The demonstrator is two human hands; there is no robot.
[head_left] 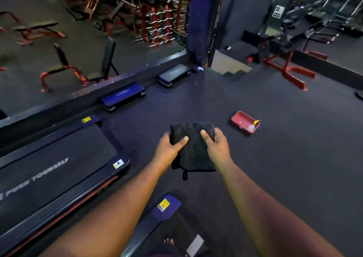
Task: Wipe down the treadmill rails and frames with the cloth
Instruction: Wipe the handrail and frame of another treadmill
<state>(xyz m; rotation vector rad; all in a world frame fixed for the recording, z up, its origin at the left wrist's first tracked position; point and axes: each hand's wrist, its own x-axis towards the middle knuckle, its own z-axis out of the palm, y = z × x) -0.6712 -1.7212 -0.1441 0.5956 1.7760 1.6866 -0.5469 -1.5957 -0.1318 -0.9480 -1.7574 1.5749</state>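
Both hands, left hand [170, 146] and right hand [217, 145], grip folded cloth [193, 148] right of treadmill [59, 170]; keep it flat, press firmly along rails.

Both arms outstretched, left hand [171, 146] and right hand [217, 146] in thumb-over grip

Treadmill [59, 170] cut off at left edge, belt lettering only partly readable. Fingers of both hands hidden behind cloth [193, 148]. Yellow item on red tray [245, 121] too small to identify.
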